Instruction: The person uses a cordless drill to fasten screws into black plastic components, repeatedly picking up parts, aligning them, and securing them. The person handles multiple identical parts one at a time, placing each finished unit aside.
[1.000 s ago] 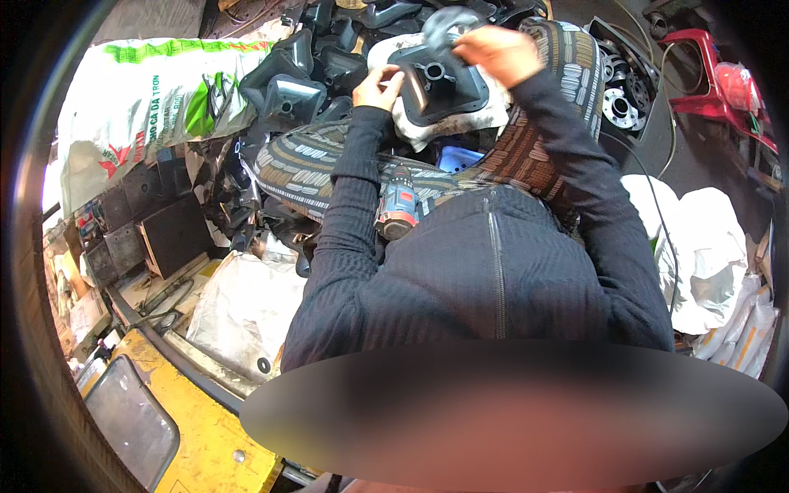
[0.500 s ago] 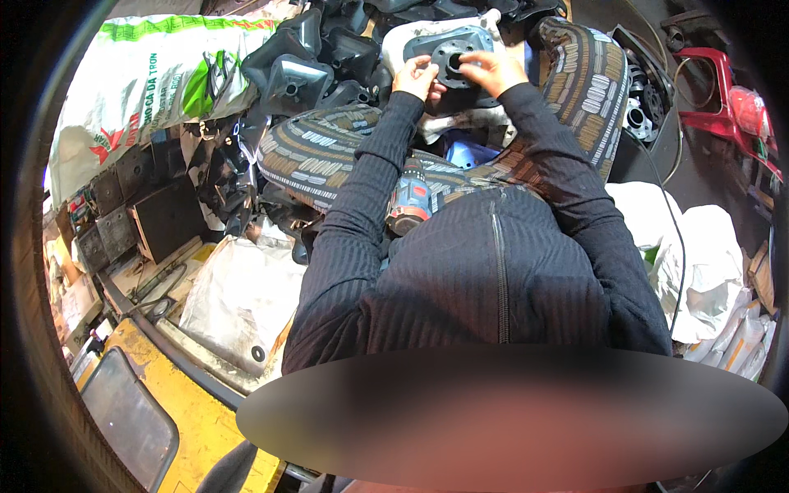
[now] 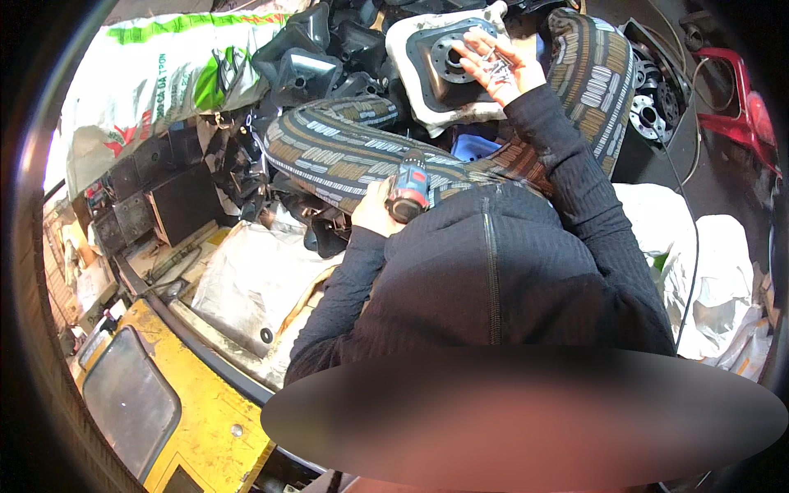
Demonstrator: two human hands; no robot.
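Note:
Several small screws (image 3: 500, 67) lie in the palm of my right hand (image 3: 516, 76), which is turned up with its fingers partly stretched. Just below that hand is a dark, square-shaped metal part (image 3: 438, 92). A round flange (image 3: 452, 59) with holes sits in its middle, partly covered by my fingers. The part rests on a white, padded-looking support (image 3: 403, 41) beyond my knees. In my lap, my left hand (image 3: 376, 212) grips the side of a blue and red cordless drill (image 3: 410, 191); some of its fingers are hidden behind the drill.
Many dark metal parts (image 3: 306, 76) are heaped beyond my left knee, beside a white and green sack (image 3: 164, 82). A box of round flanges (image 3: 648, 119) stands at the right, near a red plastic stool (image 3: 731, 123). White bags (image 3: 715, 263) and a black cable lie nearby.
My left hand has left the metal part and come down to the drill in my lap. My right hand has turned palm up, showing the screws. The flange now sits flat on the part.

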